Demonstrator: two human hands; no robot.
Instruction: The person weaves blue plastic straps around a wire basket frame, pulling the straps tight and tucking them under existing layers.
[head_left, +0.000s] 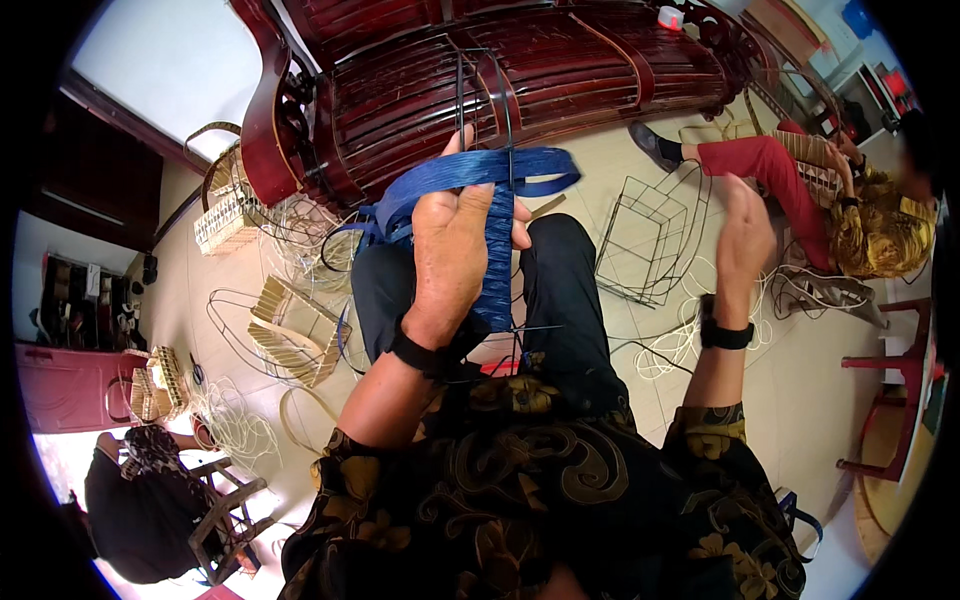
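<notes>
My left hand (452, 245) is closed around a black wire frame (507, 100) at the middle, over my lap. Blue strip is wound in a tight woven band (497, 270) on the frame's lower part. A loose loop of blue strip (500, 165) passes over the fingers and bends back at its right end. More of it hangs on the left of the hand. Well off to the right, my right hand (745, 235) is raised edge-on, fingers extended upward and slightly bent; nothing shows in it. Both wrists wear black bands.
A dark red wooden bench (530, 85) stands in front. On the floor are a bare wire basket frame (645, 240), a partly woven beige basket (295, 330) and tangled pale strips (235, 425). One person (850, 215) sits at right, another (150, 505) at lower left.
</notes>
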